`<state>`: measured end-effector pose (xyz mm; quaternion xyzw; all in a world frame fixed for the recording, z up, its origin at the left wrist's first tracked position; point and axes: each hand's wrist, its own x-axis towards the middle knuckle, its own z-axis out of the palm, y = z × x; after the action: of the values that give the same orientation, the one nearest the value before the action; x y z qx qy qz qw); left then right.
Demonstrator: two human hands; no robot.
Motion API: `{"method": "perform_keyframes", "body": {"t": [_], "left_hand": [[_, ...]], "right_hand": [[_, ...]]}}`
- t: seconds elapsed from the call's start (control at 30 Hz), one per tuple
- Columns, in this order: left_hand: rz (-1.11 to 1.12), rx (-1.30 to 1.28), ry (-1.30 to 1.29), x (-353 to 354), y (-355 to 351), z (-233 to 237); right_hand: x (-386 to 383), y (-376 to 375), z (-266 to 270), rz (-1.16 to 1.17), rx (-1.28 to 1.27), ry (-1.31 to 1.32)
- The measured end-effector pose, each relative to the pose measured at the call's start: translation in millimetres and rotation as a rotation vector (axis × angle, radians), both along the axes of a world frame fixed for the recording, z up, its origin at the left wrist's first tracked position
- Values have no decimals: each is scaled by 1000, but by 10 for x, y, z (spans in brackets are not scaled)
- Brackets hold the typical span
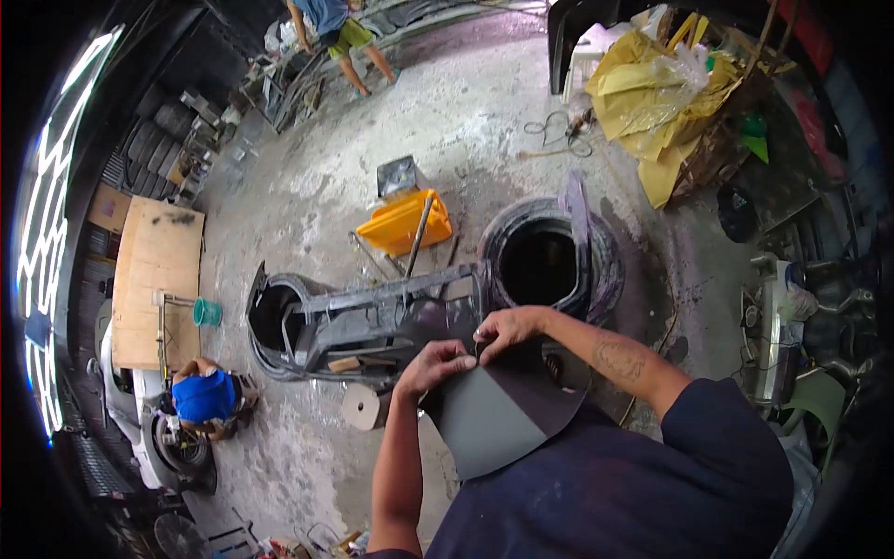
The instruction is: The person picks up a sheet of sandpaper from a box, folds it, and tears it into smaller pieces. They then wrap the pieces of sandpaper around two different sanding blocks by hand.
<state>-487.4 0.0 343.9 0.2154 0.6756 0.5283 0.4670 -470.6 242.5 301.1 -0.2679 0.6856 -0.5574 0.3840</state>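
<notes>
A dark grey sheet (489,424), with a fold or crease across it, hangs in front of my body. My left hand (436,366) pinches its top edge, fingers closed. Right beside it, my right hand (506,333) is closed on the same edge, thumb and fingers pressed together. Beyond my hands lies a long black car bumper (372,321), resting across two stacks of tyres. A round opening shows in the right tyre (605,270). A beige disc or roll (363,407) sits below the bumper.
A yellow container (405,224) and a grey metal can (399,175) stand behind the bumper. A person in blue (205,396) crouches at a white vehicle on the left; another person (343,37) stands at the back. Yellow paper (643,93) is heaped at the upper right.
</notes>
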Motion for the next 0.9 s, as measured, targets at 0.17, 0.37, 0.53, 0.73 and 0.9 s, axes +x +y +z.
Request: {"method": "perform_keyframes", "body": {"t": [0.17, 0.37, 0.53, 0.73, 0.9], "left_hand": [[-210, -37, -178, -125, 292, 228], [-183, -25, 17, -136, 389, 343], [-254, 25, -182, -184, 525, 391], [-333, -2, -154, -109, 735, 499], [-217, -216, 146, -144, 700, 474]], "right_hand": [[57, 75, 133, 80, 21, -239], [188, 304, 334, -106, -89, -123], [238, 397, 530, -25, -52, -129], [343, 490, 406, -112, -77, -188], [368, 585, 517, -291, -139, -61]]}}
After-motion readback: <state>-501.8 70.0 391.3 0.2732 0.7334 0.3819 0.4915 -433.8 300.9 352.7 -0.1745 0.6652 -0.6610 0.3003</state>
